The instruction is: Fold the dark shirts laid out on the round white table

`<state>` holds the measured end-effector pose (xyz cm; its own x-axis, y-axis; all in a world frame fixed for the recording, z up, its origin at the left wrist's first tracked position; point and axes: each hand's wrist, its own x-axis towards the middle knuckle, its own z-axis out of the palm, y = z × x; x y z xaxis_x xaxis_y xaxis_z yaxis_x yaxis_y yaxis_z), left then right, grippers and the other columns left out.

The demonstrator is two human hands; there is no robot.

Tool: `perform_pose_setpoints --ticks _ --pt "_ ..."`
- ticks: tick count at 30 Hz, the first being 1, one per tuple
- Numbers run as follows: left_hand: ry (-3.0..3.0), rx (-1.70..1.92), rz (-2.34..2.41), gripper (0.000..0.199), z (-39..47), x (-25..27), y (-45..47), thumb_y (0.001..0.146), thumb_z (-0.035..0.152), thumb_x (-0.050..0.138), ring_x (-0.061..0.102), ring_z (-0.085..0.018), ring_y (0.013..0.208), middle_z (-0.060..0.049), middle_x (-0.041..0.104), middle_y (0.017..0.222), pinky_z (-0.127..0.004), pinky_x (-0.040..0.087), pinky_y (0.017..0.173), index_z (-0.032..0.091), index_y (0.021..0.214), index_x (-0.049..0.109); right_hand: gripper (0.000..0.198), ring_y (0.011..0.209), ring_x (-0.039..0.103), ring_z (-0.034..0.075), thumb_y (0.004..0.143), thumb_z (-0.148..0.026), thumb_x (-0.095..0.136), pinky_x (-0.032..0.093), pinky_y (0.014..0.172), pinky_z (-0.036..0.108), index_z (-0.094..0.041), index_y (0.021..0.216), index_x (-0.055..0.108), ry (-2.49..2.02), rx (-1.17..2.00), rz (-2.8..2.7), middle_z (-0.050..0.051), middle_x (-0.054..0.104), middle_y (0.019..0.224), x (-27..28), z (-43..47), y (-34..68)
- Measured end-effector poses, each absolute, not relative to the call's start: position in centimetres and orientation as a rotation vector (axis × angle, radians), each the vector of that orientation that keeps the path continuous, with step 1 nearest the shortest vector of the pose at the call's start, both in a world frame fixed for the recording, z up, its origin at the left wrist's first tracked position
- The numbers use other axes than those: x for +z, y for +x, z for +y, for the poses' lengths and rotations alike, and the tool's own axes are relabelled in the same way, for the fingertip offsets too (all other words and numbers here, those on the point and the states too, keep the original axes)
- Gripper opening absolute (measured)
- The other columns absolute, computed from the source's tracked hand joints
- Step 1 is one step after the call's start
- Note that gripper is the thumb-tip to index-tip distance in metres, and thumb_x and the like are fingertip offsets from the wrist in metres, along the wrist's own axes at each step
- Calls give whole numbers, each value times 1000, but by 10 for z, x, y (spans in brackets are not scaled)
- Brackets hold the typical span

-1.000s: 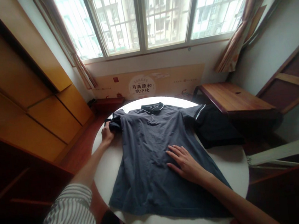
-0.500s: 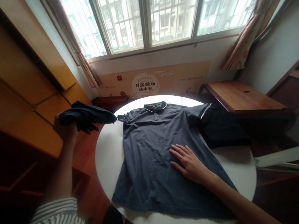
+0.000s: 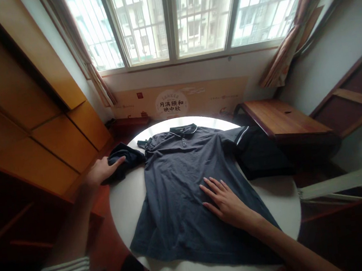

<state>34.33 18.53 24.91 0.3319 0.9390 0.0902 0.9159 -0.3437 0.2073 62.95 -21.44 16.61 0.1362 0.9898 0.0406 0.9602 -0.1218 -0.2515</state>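
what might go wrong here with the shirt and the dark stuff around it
The dark bundle in the left hand reaches past the edge of the table, so it might drop to the floor if the fingers loosen.

The right hand lies flat on the shirt, which already shows creases; sliding it could add more.

The dark cloth on the right covers the table's rim, so a knock might tip it off.

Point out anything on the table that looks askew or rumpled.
The grey shirt's sleeve nearer the left hand looks bunched and crumpled, which seems odd because the opposite sleeve is spread out with its white trim showing. I see nothing spilled or torn.
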Motion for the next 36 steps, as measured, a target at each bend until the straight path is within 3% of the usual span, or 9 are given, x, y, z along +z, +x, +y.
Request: perform_pose_setpoints --ticks 6,10,13,16,19,25,28,31,36 --pt "2408 163 1615 81 218 245 368 81 79 40 66 -36 108 -19 69 118 -37 50 86 13 120 66 50 134 50 31 93 -39 59 41 112 44 -14 136 59 -2048 379 -1991 16 56 142 202 -201 659" --pt "2371 -16 1566 68 250 246 387 81 73 44 69 -35 100 -18 75 100 -36 52 82 14 92 75 43 101 70 26 92 -41 58 54 90 34 -13 124 66 -2031 556 -1873 15 72 114 224 -168 695" --pt "2368 202 1558 58 275 251 411 81 66 50 70 -37 90 -19 74 79 -39 52 81 14 71 74 34 79 72 21 91 -36 59 55 73 27 -11 109 73 -2016 619 -1815 12 76 95 239 -129 729" --pt "2423 540 1339 46 289 241 454 82 55 53 68 -32 99 -16 75 89 -35 50 90 15 84 76 20 71 70 17 87 -23 61 54 69 24 -12 93 77 -2155 521 -1568 8 76 82 251 -83 766" --pt "2428 607 1119 46 294 216 506 83 51 55 67 -25 106 -13 74 108 -29 48 93 14 103 74 18 61 67 15 84 -13 62 54 63 22 -9 94 76 -2291 460 -1302 7 73 73 253 -44 801" --pt "2372 492 861 50 300 172 562 66 56 74 69 -24 88 -12 75 95 -30 52 81 13 92 75 30 62 69 14 83 -11 66 56 57 21 -7 112 70 -2361 426 -1130 15 73 99 234 7 850" --pt "2349 425 802 54 305 165 561 54 56 81 66 -23 73 -7 73 79 -30 51 69 13 88 75 58 61 69 14 78 -23 78 57 54 23 -10 132 59 -2400 439 -1083 19 68 116 220 29 864" --pt "2336 387 752 46 308 161 556 58 54 78 63 -21 67 -2 69 67 -28 49 63 14 80 75 79 58 68 16 72 -33 84 57 51 26 -7 139 51 -2451 471 -1063 21 69 112 208 49 871" --pt "2336 532 793 36 315 163 560 73 43 66 65 -22 81 -6 73 83 -28 50 74 12 90 74 39 83 70 24 81 -32 75 56 73 30 -9 112 69 -2507 318 -1132 17 72 101 199 67 876"
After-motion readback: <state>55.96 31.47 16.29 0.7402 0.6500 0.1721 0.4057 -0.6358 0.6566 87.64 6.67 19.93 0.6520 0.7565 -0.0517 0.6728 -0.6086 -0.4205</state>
